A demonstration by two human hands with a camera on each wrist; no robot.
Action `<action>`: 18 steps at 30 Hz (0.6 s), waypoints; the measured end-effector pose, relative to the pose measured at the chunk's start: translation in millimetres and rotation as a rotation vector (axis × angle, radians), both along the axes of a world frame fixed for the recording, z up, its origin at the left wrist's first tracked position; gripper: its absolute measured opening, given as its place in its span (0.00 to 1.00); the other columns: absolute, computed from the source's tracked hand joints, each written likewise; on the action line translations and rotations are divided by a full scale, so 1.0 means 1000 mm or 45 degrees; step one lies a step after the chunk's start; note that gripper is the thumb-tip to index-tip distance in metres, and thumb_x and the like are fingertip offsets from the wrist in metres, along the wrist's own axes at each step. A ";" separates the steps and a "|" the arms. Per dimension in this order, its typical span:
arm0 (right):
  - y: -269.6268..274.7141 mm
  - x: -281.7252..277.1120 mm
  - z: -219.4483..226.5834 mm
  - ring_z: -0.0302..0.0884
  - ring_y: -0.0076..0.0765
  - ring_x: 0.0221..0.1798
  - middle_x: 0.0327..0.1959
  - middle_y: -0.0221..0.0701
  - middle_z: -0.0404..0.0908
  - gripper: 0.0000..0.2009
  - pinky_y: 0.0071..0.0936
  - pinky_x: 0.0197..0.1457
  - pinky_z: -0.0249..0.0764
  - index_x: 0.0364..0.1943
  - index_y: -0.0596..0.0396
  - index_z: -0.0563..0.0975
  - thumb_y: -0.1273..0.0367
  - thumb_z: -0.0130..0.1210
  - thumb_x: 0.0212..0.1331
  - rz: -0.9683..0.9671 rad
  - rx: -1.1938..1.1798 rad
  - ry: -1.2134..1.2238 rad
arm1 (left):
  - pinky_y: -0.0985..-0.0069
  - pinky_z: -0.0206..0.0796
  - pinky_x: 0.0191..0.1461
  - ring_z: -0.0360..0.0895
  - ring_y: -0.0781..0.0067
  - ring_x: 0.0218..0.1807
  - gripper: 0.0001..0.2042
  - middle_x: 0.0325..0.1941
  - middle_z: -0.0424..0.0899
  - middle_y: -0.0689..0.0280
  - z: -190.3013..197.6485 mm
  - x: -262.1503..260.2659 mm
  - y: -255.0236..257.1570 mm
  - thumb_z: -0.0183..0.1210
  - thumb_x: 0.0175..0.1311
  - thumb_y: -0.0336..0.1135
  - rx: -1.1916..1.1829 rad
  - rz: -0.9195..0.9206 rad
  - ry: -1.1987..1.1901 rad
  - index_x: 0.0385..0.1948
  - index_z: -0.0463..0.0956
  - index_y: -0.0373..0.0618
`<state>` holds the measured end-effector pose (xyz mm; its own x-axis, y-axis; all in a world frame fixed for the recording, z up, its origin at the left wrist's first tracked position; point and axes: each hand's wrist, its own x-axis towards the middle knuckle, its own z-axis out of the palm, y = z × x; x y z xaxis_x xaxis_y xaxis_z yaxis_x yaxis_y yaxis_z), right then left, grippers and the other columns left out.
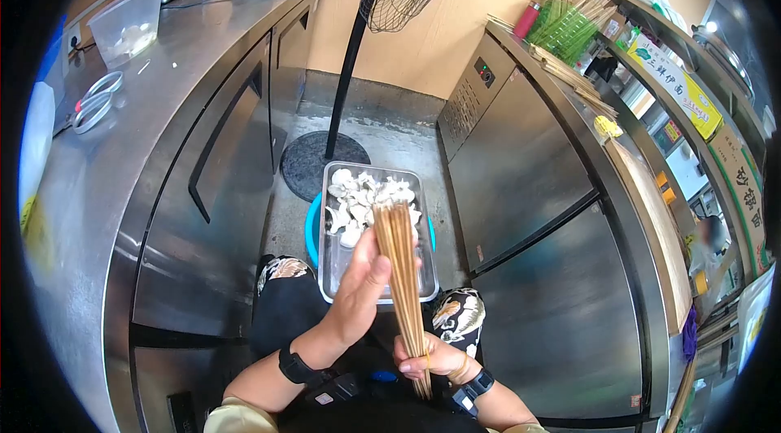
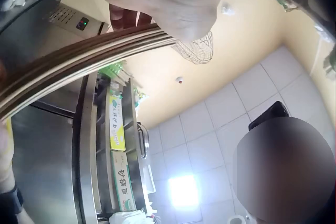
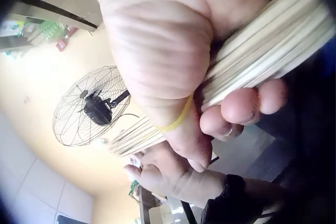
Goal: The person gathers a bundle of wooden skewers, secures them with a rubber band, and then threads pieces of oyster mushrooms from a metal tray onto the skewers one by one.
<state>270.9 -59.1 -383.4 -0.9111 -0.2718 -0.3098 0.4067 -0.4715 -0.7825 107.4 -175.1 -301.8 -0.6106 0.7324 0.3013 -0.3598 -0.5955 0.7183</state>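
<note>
A thick bundle of bamboo skewers (image 1: 398,258) slants up from the lap in the head view. My right hand (image 1: 435,356) grips its lower end, with the fingers curled round it in the right wrist view. A yellow rubber band (image 3: 181,116) circles the right thumb. My left hand (image 1: 358,295) rests along the upper part of the bundle, its thumb extended on the near side and fingers passing behind. Beyond the bundle, a clear plastic tray (image 1: 327,266) holds white mushroom pieces (image 1: 354,201); the skewers hide part of them.
Under the tray sits a blue basin (image 1: 311,230). A fan stand (image 1: 340,83) rises from a round black base (image 1: 305,165). Steel counters flank both sides. On the left counter are scissors (image 1: 98,100) and a plastic tub (image 1: 122,26); more skewers (image 1: 569,75) lie on the right counter.
</note>
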 end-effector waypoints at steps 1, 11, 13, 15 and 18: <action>0.001 0.000 -0.002 0.64 0.16 0.17 0.17 0.21 0.66 0.09 0.15 0.23 0.62 0.27 0.53 0.67 0.75 0.58 0.55 0.008 -0.061 0.006 | 0.74 0.62 0.58 0.69 0.71 0.55 0.25 0.58 0.65 0.57 -0.017 -0.005 0.007 0.43 0.71 0.41 0.006 0.253 0.138 0.64 0.50 0.38; -0.001 -0.002 -0.010 0.64 0.17 0.18 0.17 0.22 0.66 0.09 0.16 0.23 0.61 0.29 0.54 0.68 0.74 0.59 0.53 0.114 -0.083 0.049 | 0.81 0.65 0.49 0.70 0.80 0.44 0.11 0.48 0.67 0.65 0.017 -0.037 -0.020 0.54 0.62 0.25 -0.202 0.763 0.614 0.46 0.75 0.37; 0.001 -0.002 -0.014 0.64 0.17 0.19 0.17 0.22 0.66 0.09 0.17 0.23 0.62 0.29 0.55 0.68 0.73 0.60 0.53 0.132 -0.098 0.057 | 0.82 0.65 0.48 0.70 0.79 0.44 0.11 0.47 0.68 0.65 0.018 -0.039 -0.022 0.56 0.61 0.25 -0.214 0.771 0.624 0.45 0.76 0.38; 0.000 -0.002 -0.012 0.65 0.18 0.19 0.18 0.23 0.67 0.09 0.17 0.23 0.62 0.30 0.55 0.68 0.73 0.60 0.53 0.114 -0.104 0.060 | 0.83 0.64 0.48 0.70 0.78 0.45 0.10 0.45 0.69 0.65 0.023 -0.039 -0.024 0.58 0.59 0.26 -0.259 0.789 0.659 0.42 0.76 0.38; 0.000 -0.001 -0.014 0.65 0.18 0.19 0.18 0.23 0.67 0.10 0.17 0.23 0.62 0.30 0.55 0.69 0.73 0.60 0.53 0.103 -0.121 0.068 | 0.83 0.65 0.45 0.70 0.79 0.42 0.09 0.45 0.68 0.65 0.024 -0.044 -0.028 0.59 0.57 0.27 -0.333 0.850 0.807 0.40 0.78 0.39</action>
<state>270.1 -59.3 -397.0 -0.8995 -0.3709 -0.2308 0.4054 -0.5120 -0.7573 62.9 -203.0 -278.0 -0.7058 0.3834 0.5956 0.4975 -0.3302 0.8021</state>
